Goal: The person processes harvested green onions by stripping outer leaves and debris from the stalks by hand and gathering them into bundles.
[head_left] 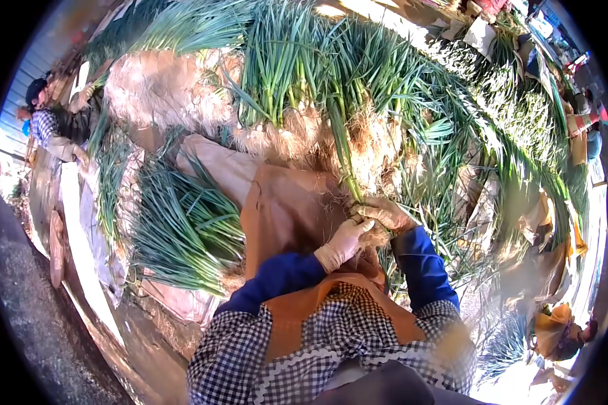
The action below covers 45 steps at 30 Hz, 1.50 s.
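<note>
Checked clothing (317, 337) | left (387, 214) and right hands (346, 244) closed on green stalks (344, 156) | root bundles (378, 145) edge brown apron (280, 216)

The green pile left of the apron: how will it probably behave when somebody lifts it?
The pile would likely droop at its tips, since the long, thin leaves bend and splay. The pale stalk ends, packed close together, look stiffer. No tie shows around it, so some stalks may slip out.

1 head-worn camera, facing forward and down.
</note>
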Tool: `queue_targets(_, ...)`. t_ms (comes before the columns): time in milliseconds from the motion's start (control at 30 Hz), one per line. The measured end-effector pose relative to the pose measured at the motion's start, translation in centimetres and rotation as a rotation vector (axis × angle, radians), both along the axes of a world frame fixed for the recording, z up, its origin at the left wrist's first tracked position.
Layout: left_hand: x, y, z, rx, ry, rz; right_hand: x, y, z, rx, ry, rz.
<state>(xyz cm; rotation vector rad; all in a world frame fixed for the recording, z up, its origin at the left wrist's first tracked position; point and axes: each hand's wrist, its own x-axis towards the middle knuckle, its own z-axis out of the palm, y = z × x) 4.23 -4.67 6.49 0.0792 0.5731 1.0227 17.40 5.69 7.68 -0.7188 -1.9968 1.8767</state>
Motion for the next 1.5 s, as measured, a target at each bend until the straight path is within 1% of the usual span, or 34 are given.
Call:
queue_targets(33,-0.1,0.0,-0.6,0.015,0.092,0.032,-1.1,0.4,0.0,0.312,0.144,0.046)
queue_targets(67,-0.3,-0.1,-1.1,0.030,0.185,0.064,-2.0,1.2,0.2,0.330,-0.083,-0.193)
queue_targets(100,-0.2,-0.1,-1.7,0.031,0.191,0.072,-1.9,1.5,0.5,0.477,-0.247,-0.317)
queue_targets(133,-0.2,-0.1,-1.7,0.032,0.211,0.052,-3.3,1.3,4.3,0.597,-0.428,-0.435)
queue_targets(167,-0.2,0.0,-1.8,0.035,0.232,0.032,-4.0,1.8,5.7,0.697,-0.460,-0.355)
queue_targets(233,-0.4,-0.1,-2.0,0.065,0.234,0.026,-4.9,3.3,4.4,0.785,-0.555,-0.177)
queue_targets(267,-0.3,0.0,-2.1,0.046,0.263,0.019,-4.9,4.2,4.7,0.602,-0.635,-0.006)
queue_targets(300,-0.3,0.2,-2.1,0.029,0.293,0.011,-4.9,4.0,4.7,0.605,-0.633,-0.011)
queue_targets(367,-0.8,0.5,-2.6,0.075,0.223,0.022,-4.3,2.9,4.4,0.388,-0.514,-0.033)
queue_targets(400,-1.1,0.4,-3.0,0.112,0.147,0.033,-3.0,1.1,4.5,0.293,-0.371,-0.004)
queue_targets(433,-1.3,0.6,-0.9,-0.023,0.234,0.124,-1.8,-0.8,4.9,0.185,-0.229,0.032)
queue_targets(500,-2.2,0.8,-1.8,0.083,0.135,0.138,1.7,-3.6,6.8,-0.089,-0.035,0.183)
queue_targets(533,-2.3,1.0,-2.3,0.078,0.130,0.138,4.9,-4.7,6.3,-0.219,0.035,0.140)
queue_targets(567,-2.3,1.0,-2.7,0.075,0.172,0.129,7.1,-5.6,7.1,-0.371,0.058,-0.038)
queue_targets(600,-2.3,0.9,-3.0,0.073,0.215,0.117,10.6,-5.6,5.8,-0.318,-0.095,-0.192)
queue_targets(633,-2.3,0.8,-2.9,0.071,0.214,0.107,14.2,-6.1,3.8,-0.506,0.065,-0.438)
queue_targets(667,-2.4,1.0,-2.5,0.068,0.189,0.134,16.4,-5.5,4.1,-0.532,0.186,-0.508)
queue_targets(700,-2.4,1.0,-2.0,0.065,0.163,0.166,19.0,-5.0,1.5,-0.467,0.368,-0.653)
queue_targets(767,-2.8,0.8,-0.7,0.012,0.190,0.141,19.6,-3.3,0.2,0.009,-0.684,-0.612)
queue_targets(833,-3.1,0.9,0.3,-0.102,0.038,0.109,16.5,-1.5,-3.1,0.696,-0.963,-0.524)
queue_targets(900,-3.0,1.0,-0.8,-0.124,-0.026,0.130,6.7,0.3,1.2,-0.027,-0.474,-0.586)
queue_targets(933,-3.2,0.9,-0.5,-0.041,0.032,0.070,2.5,1.1,2.2,-0.060,-0.484,-0.579)
queue_targets(967,-3.4,0.7,0.1,0.041,0.091,0.010,-0.5,1.7,1.3,0.171,-0.418,-0.532)
queue_targets(1033,-2.6,0.4,1.0,-0.015,0.165,0.048,-5.4,3.9,0.1,0.337,-0.508,-0.428)
queue_targets(1100,-2.1,0.1,-0.5,-0.017,0.192,0.072,-8.9,4.9,0.9,0.503,-0.794,-0.346)
queue_targets(1133,-2.4,0.0,-1.1,0.022,0.214,0.070,-9.6,4.4,0.1,0.802,-0.721,-0.441)
queue_targets(1167,-2.7,0.0,-1.8,0.061,0.236,0.070,-9.5,4.2,-0.5,0.799,-0.720,-0.437)
queue_targets(1233,-3.0,-0.4,-1.6,0.026,0.320,-0.015,-8.5,3.6,-0.6,1.012,-0.714,-0.356)
queue_targets(1300,-2.8,-0.5,-1.3,-0.026,0.247,0.027,-7.4,1.3,1.1,0.867,-0.750,-0.404)
queue_targets(1333,-2.9,-0.5,-1.3,-0.073,0.185,0.073,-5.9,-0.3,2.4,0.650,-0.582,-0.318)
queue_targets(1367,-3.1,-0.4,-1.2,-0.074,0.184,0.072,-4.4,-2.1,3.4,0.386,-0.550,-0.297)
queue_targets(1400,-3.2,-0.4,-1.2,-0.111,0.180,0.110,-1.7,-3.6,2.8,0.303,-0.220,-0.266)
queue_targets(1467,-3.4,0.0,-1.2,-0.152,0.166,0.147,3.2,-6.4,5.4,-0.189,-0.155,-0.385)
queue_targets(1500,-3.6,0.1,-1.3,-0.154,0.153,0.144,7.0,-7.0,4.0,-0.168,-0.060,-0.466)
